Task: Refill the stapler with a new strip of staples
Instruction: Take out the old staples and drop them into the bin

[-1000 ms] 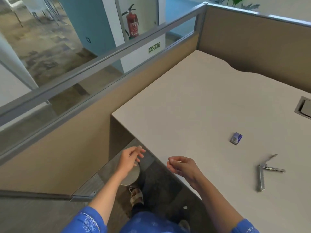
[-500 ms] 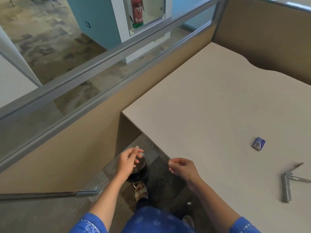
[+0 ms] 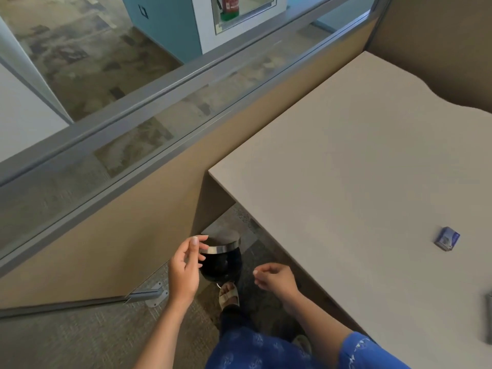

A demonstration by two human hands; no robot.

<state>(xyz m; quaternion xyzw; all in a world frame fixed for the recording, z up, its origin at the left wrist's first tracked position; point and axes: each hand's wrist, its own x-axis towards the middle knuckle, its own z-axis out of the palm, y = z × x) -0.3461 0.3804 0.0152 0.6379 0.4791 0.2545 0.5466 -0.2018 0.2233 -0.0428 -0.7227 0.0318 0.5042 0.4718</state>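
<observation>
Left hand: fingers loosely extended, thumb a little apart, nothing held. It hovers at the steel rim of a bin whose dark inside shows.
Right hand: fingers curled in toward the thumb, over the floor just beside the bin. Cannot tell whether anything tiny is pinched there.
A sandalled foot sits at the bin's base.

Task items are both on the desk, well apart from the hands:
- blue box, small, lying flat toward the desk's right side; presumably the staples
- stapler, only a grey metal sliver at the right edge of the frame, so open or closed cannot be told

Handling (judgement):
- A staple strip is very light and stiff along its length but brittle, and it snaps at the glue if bent. Pinch it by the long sides, legs down.
- The box is light card and likely to skate on a smooth top, so steady it with one hand while the other draws the strip out.
- The stapler is rigid metal and hinged. Hold it by the base.

Surface: pale matte desktop, flat and smooth.

Room: cubicle with a tan partition topped by glass, a carpet on the floor, and a fire extinguisher beyond the glass
</observation>
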